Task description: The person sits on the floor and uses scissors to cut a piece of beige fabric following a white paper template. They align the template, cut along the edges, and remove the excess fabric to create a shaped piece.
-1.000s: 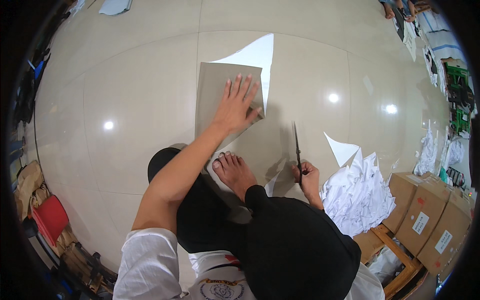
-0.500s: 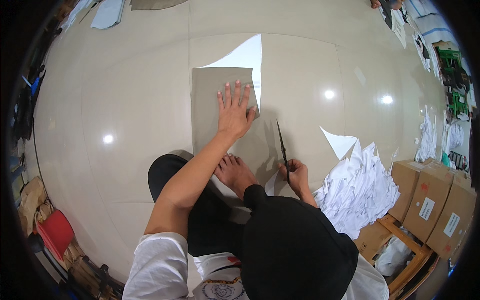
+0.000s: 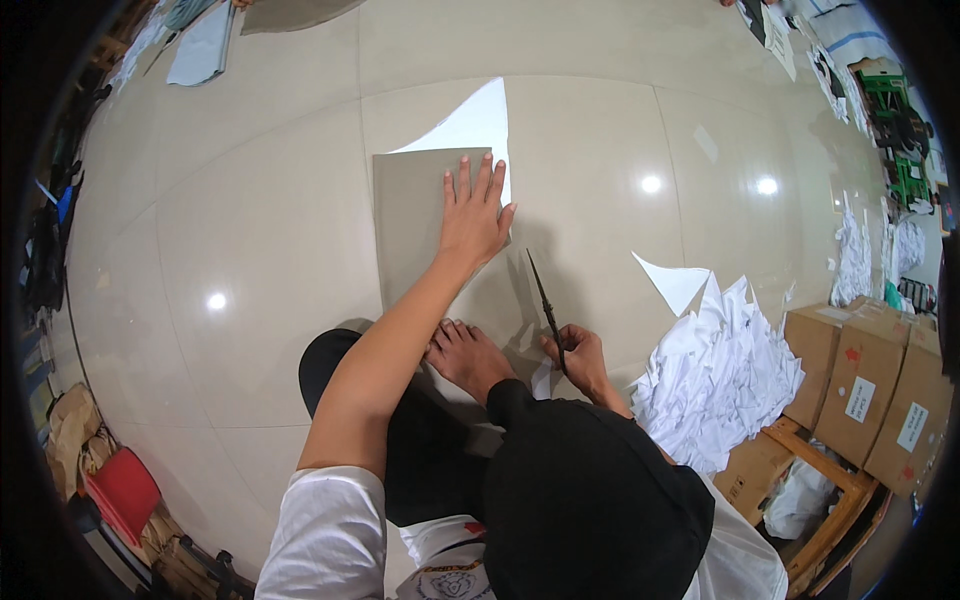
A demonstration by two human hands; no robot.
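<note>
My left hand [image 3: 474, 220] lies flat with fingers spread on a grey-brown flat sheet [image 3: 405, 215], pressing its right part to the floor. From under the sheet's far and right edges shows a white piece [image 3: 470, 120] with a curved side and a pointed far corner; I cannot tell whether it is cloth or paper. My right hand [image 3: 580, 357] is closed round the handles of dark scissors [image 3: 544, 300], right of the sheet and apart from it. The long blades point away from me and look closed. My bare foot [image 3: 468, 355] rests by the sheet's near end.
A heap of white offcuts [image 3: 715, 375] lies to the right, with a pointed white scrap [image 3: 680, 285] at its far edge. Beyond are cardboard boxes [image 3: 850, 375] and a wooden frame [image 3: 835, 500]. At far left lie folded pale cloth [image 3: 203, 45] and another grey-brown piece [image 3: 295, 12].
My left hand has slid slightly toward the sheet's far right corner, fingers closer together. My right hand and the scissors have moved a little left, nearer the sheet. The whole view has shifted slightly.
</note>
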